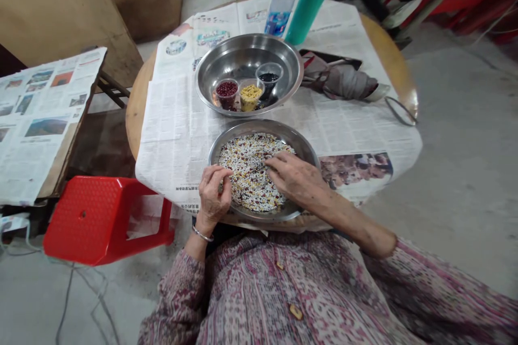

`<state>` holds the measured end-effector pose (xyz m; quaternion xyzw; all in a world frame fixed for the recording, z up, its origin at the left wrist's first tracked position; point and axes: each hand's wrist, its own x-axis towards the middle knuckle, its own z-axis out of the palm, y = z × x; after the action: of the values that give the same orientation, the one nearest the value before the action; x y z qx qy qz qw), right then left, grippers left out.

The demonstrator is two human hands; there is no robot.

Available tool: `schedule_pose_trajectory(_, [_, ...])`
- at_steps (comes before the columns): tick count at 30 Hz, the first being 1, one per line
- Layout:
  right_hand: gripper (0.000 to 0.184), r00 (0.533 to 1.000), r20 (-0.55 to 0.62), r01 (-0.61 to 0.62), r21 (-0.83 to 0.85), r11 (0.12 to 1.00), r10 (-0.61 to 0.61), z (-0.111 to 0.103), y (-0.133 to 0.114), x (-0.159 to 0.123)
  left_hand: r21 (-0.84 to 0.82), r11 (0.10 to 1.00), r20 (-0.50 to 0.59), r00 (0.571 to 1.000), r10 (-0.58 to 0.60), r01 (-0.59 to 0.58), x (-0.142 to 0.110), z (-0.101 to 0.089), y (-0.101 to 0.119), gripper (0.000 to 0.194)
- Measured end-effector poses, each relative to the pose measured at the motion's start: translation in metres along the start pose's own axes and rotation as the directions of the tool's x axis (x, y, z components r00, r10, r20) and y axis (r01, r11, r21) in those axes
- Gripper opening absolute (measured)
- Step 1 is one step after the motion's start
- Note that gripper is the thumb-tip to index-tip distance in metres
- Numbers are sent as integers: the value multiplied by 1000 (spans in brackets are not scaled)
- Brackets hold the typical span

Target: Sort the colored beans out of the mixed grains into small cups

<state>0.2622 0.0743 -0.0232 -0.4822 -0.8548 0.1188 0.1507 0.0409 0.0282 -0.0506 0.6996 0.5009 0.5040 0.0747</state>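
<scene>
Grains [250,175] lie in bowl [297,138]; right hand [297,176], half-curled, meets them at three o'clock; left hand [215,190], nearly pinched, at eight; whether either clamps grains is unclear.

My near silver bowl [267,125] holds white grains [251,172] flecked dark red, yellow and black. Beyond it I see dark-red beans [226,89], yellow pieces [250,91], black pieces [267,77]; left of it, a red stool [87,215]; this side, my mottled pink-and-grey blouse [259,285].
</scene>
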Motion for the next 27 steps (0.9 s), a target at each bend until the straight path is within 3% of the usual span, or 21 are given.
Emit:
schedule_pose_trajectory(8, [21,976,15,201,307,930,-216,16,-43,-14,29,1000,22,1000,-5,4,0,-1,1,17])
schedule_pose_trajectory(17, [15,989,-77,146,310,939,-128,-12,-20,20,21,1000,13,1000,-4,4,-1,-1,2,18])
schedule_pose_trajectory(21, [17,986,-146,119,302,946,-77,-32,-15,54,7,1000,15,1000,-19,19,-2,-1,1,17])
schedule_pose_trajectory(25, [19,968,-247,24,234,972,36,-53,-10,113,4,1000,11,1000,-20,20,-3,-1,0,17])
schedule_pose_trajectory(27, [22,966,-243,-43,173,984,85,-59,-8,144,2,1000,4,1000,-19,19,-2,-1,1,16])
